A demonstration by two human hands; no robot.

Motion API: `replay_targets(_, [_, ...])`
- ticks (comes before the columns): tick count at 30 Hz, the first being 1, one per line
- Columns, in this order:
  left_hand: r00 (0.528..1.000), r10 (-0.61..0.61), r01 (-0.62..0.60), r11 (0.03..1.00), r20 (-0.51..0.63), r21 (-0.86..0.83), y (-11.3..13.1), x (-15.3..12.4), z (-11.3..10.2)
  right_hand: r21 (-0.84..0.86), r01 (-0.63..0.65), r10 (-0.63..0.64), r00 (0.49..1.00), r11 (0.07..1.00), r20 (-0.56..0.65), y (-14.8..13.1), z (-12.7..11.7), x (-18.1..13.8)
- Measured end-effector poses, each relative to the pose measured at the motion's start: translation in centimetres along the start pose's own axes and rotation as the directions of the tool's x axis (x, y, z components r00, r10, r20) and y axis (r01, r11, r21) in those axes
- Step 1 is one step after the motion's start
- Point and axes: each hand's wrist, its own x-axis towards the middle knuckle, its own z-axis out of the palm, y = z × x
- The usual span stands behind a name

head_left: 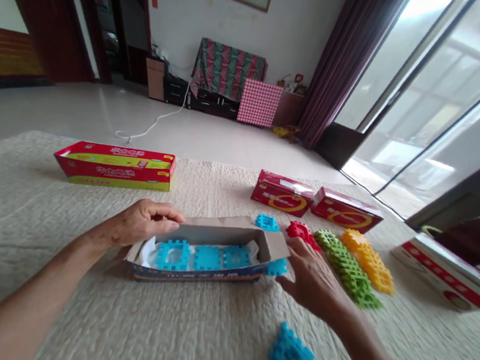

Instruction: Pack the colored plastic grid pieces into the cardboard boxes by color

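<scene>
A long open cardboard box [197, 278] lies before me, lined with white paper. Three blue interlocking plastic pieces [207, 258] rest inside it in a row. Over the box's left end is my left hand [142, 223], its fingers stretched to the right with a gap above the thumb. Beside the right end flap, my right hand [313, 277] has thumb and fingers apart; some fingertips are hard to make out. A blue piece [276, 267] sits between that hand and the box, partly hidden. Nearer me lies a triangular stack of blue pieces [292, 353].
Behind the box are more blue pieces [267, 222] and red pieces [304, 235]. Green pieces [346, 267] and yellow pieces [367, 259] form rows at right. A red and yellow-green box [114, 168], two dark red boxes [282, 194] and a white-red box [450, 272] stand around.
</scene>
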Motion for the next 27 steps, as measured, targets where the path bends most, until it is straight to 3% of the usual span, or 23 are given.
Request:
replay_targets(8, [1.000, -0.017, 0.017, 1.000, -0.011, -0.012, -0.3, 0.0, 0.0, -0.002, -0.017, 0.017, 0.998, 1.000, -0.056, 0.5, 0.7, -0.3])
replay_targets(12, [1.000, -0.013, 0.013, 1.000, 0.000, -0.003, -0.4, 0.0, -0.1, 0.136, -0.048, 0.056, 0.997, 0.990, -0.055, 0.5, -0.2, -0.3])
replay_targets(16, [1.000, -0.010, 0.010, 1.000, 0.012, 0.004, -0.5, 0.0, -0.1, 0.427, -0.160, 0.138, 0.987, 0.890, 0.080, 1.1, -1.3, -0.4])
replay_targets(19, [1.000, 0.000, 0.000, 1.000, 0.007, 0.014, -0.4, 0.0, -0.1, 0.538, -0.213, 0.108, 0.969, 0.816, 0.220, 1.5, -1.5, -0.7])
replay_targets(23, [1.000, 0.001, -0.001, 1.000, 0.011, 0.017, -0.6, 0.1, -0.1, 0.335, -0.210, 0.144, 0.967, 0.919, 0.211, 1.3, -1.2, -1.5])
replay_targets(27, [1.000, 0.000, 0.000, 1.000, 0.016, 0.018, -0.7, 0.1, -0.1, 0.214, -0.074, 0.030, 0.979, 0.974, 0.202, 0.5, -0.7, -2.5])
